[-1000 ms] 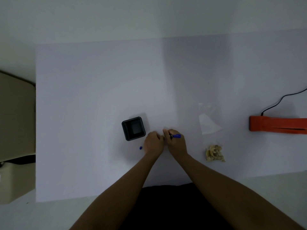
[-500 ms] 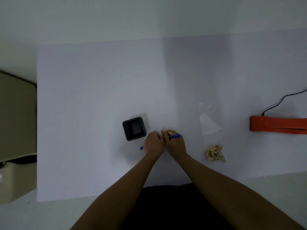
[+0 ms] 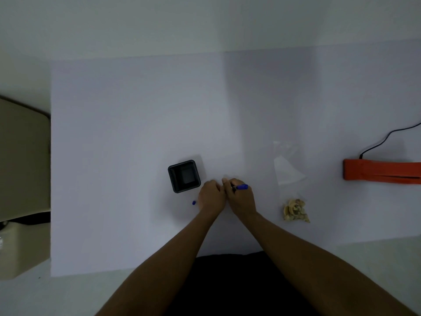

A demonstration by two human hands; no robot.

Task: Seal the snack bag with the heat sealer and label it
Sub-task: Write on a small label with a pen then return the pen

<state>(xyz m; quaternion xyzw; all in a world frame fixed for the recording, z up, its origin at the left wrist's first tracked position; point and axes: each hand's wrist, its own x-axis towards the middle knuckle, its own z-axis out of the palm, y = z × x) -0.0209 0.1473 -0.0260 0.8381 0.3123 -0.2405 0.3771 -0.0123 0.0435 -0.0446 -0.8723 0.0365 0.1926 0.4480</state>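
Observation:
My right hand (image 3: 241, 197) grips a blue pen (image 3: 242, 186) whose tip points left, toward my left hand. My left hand (image 3: 210, 195) lies knuckles up on the white table (image 3: 136, 133), touching the right hand. Whatever is under its fingers is hidden. A small blue pen cap (image 3: 193, 202) lies just left of my left hand. A clear snack bag (image 3: 288, 172) lies flat to the right, with pale snacks (image 3: 295, 210) bunched at its near end. The orange heat sealer (image 3: 380, 172) sits at the far right, apart from both hands.
A black square container (image 3: 184, 176) stands just beyond and left of my left hand. The sealer's black cord (image 3: 387, 136) runs off the right edge. A beige chair (image 3: 20, 179) stands past the table's left edge.
Both hands stay together at the same spot. My right hand's fingers have shifted very slightly with the pen.

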